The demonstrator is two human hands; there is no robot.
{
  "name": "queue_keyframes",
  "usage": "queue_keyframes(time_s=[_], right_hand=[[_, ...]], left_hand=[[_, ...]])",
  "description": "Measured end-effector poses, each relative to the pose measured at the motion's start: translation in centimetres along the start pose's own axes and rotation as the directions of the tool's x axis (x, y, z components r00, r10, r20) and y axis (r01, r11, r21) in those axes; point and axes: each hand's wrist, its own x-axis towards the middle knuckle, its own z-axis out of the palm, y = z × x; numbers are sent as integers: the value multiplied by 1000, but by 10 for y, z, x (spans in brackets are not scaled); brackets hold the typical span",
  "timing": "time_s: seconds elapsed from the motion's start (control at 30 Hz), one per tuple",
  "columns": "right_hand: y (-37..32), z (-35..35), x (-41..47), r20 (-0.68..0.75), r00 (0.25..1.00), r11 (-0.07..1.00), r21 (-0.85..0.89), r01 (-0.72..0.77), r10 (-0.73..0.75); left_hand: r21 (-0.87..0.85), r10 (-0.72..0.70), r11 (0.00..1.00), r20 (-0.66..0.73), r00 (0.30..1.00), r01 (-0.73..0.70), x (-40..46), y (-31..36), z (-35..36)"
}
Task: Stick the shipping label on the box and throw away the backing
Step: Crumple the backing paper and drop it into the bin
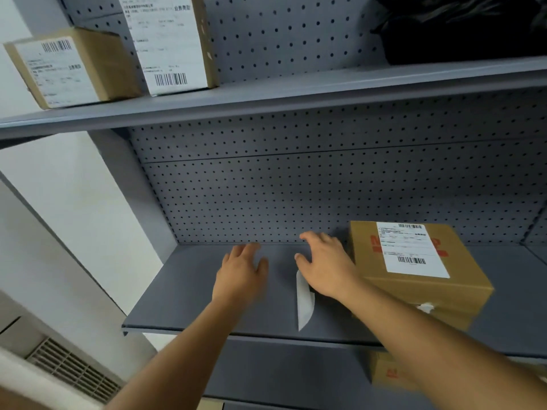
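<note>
A brown cardboard box sits on the right of the grey middle shelf, with a white shipping label stuck flat on its top. My right hand hovers just left of the box, thumb and forefinger stretched out. A curled white backing strip hangs edge-on from under its palm, held by fingers that I cannot see. My left hand is over the bare shelf to the left, fingers apart, holding nothing.
The upper shelf carries two labelled boxes at the left and a black bag at the right. A perforated back panel closes the bay. Another box shows on the shelf below.
</note>
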Motion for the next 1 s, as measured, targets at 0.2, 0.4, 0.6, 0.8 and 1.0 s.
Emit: queue_keyframes(time_s=[0.2,0.4,0.6,0.8,1.0], right_hand=[[5,37,1,138,982,991,-41,-126,131],[12,67,-7,207,949,966,-151,-209,238],[8,74,-6,175,955,970,-70,-231,240],[-5,74,-5,154,947,896,313,-316,280],[-19,69,-9,240,921,635,669,-386,306]], left_hand=[[34,-20,999,73,997,17,-1,-22,9],[-8,-12,1000,135,991,13,-1,-36,14],[-134,76,990,318,945,-35,-7,-44,24],[-292,167,955,363,917,-59,-15,-42,27],[-384,164,922,278,947,-47,-16,-42,21]])
